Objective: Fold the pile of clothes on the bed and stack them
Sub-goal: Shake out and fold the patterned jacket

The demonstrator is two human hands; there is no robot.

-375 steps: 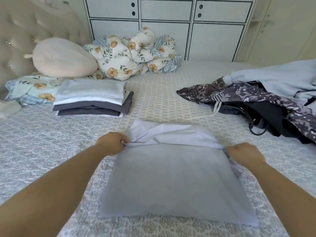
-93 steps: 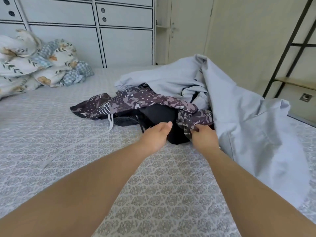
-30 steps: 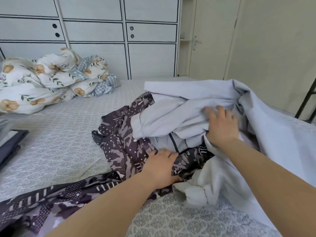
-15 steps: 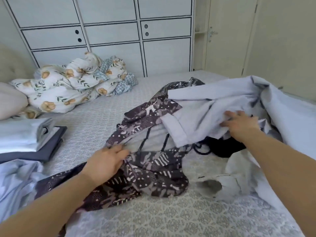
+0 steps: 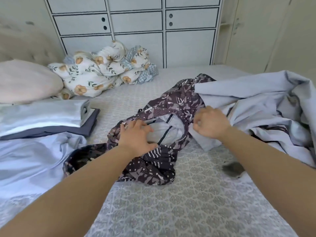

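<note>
Grey patterned bedspread (image 5: 188,202) fills the space nearest you, with both your bare forearms reaching out over it. A small dark smudge (image 5: 233,170) lies on it under your right forearm; what it is cannot be told. To your near left, a pale blue garment (image 5: 30,156) lies loosely spread and rumpled.

Just beyond, your left hand (image 5: 136,139) rests on the dark purple patterned garment (image 5: 153,161), fingers spread and nearly straight, pressing on the cloth rather than gripping it. That garment lies crumpled in the middle of the bed, wrapped around a bundle of light fabric with a dark stripe (image 5: 166,132). Your right hand (image 5: 211,123) is just beside it, fingers curled and pinching the patterned cloth where it meets the heap of pale blue fabric (image 5: 256,103) that sprawls along your right side.

Farther left sits the stack of folded clothes (image 5: 51,120): a light silvery piece on top, dark grey ones under it, touching the spread blue garment. Behind the stack lies a pinkish pillow (image 5: 25,81) against the tufted headboard (image 5: 25,43). Next to it a floral quilt (image 5: 106,71) is bunched up. White cabinet doors (image 5: 136,31) with black lines close off the back.
</note>
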